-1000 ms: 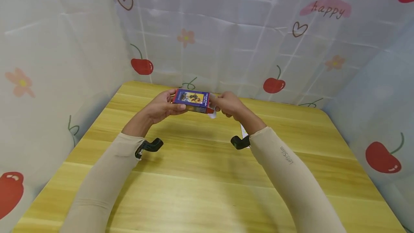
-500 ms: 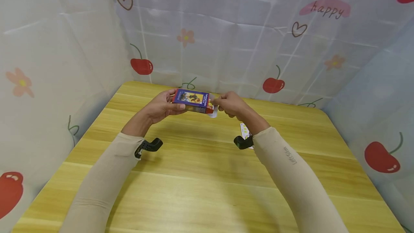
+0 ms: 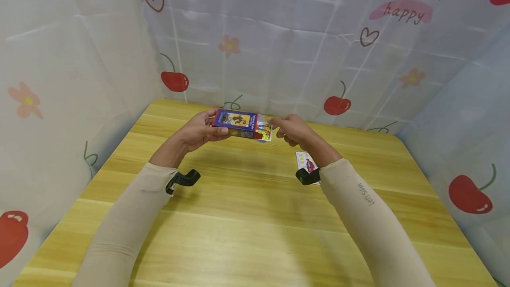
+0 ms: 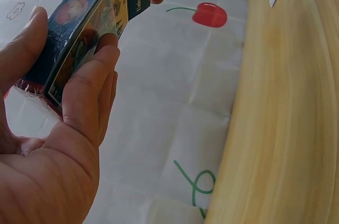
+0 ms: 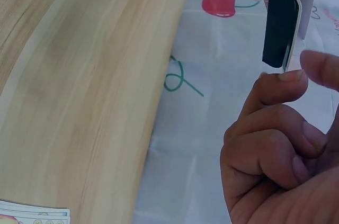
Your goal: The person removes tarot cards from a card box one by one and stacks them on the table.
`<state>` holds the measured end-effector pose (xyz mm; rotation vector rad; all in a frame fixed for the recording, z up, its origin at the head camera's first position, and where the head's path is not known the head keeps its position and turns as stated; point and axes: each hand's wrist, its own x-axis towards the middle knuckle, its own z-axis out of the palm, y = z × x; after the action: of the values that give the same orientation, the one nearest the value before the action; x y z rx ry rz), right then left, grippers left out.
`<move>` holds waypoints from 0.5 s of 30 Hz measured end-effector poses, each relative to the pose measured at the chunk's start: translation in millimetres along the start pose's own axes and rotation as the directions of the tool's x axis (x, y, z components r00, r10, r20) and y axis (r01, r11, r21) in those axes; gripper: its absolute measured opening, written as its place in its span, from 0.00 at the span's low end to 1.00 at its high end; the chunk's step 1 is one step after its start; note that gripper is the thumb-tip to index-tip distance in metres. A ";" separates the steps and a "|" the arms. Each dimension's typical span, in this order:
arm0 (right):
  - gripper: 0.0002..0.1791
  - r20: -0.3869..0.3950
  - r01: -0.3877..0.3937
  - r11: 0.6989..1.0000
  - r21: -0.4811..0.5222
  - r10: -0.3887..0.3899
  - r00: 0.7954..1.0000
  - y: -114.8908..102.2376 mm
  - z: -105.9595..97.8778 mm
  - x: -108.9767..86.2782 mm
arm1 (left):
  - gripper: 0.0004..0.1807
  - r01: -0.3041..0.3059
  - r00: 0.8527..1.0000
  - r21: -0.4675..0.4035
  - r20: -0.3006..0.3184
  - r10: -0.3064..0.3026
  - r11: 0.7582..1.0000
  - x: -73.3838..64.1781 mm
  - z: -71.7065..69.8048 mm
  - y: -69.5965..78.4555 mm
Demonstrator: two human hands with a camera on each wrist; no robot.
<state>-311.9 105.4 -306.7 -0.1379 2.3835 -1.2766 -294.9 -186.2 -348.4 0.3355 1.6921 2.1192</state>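
My left hand grips a blue and red tarot card box by its left end, above the far part of the table. Fingers and thumb lie along the box in the left wrist view. Out of the box's right end sticks a tarot card with a yellow and red picture. The thumb and forefinger of my right hand are at that card's outer edge and pinch it; its other fingers are curled. In the right wrist view the box's dark flap hangs just above the fingertips.
Several picture cards lie on the wooden table below my right wrist, partly hidden by the black wrist mount. A white sheet with cherries hangs behind the table and along both sides.
My right hand has moved a little to the right, and the card now sticks further out of the box. More of the cards on the table shows. The left hand and box stay put.
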 end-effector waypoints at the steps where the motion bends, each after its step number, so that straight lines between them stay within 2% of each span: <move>1: 0.19 0.006 0.002 1.000 0.000 -0.002 1.000 0.6 0.5 0.2 | 0.41 0.002 1.000 0.001 -0.002 -0.002 1.000 0.2 0.0 -0.2; 5: 0.21 0.027 0.021 1.000 -0.008 -0.021 0.999 3.6 1.8 1.0 | 0.41 0.008 1.000 0.008 -0.007 -0.008 1.000 0.8 -0.6 -1.1; 9: 0.16 0.037 0.036 0.999 0.000 -0.036 0.999 6.9 -0.9 1.6 | 0.41 0.006 1.000 0.017 -0.010 -0.006 1.000 0.7 -1.5 -1.3; 15: 0.16 0.021 0.026 0.999 0.043 -0.027 0.999 9.4 -7.4 0.3 | 0.42 -0.001 1.000 0.007 -0.001 0.001 1.000 1.1 -1.9 -0.9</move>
<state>-314.2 116.4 -310.9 -0.1695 2.3424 -1.3301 -296.5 -187.2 -349.9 0.3370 1.7011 2.1148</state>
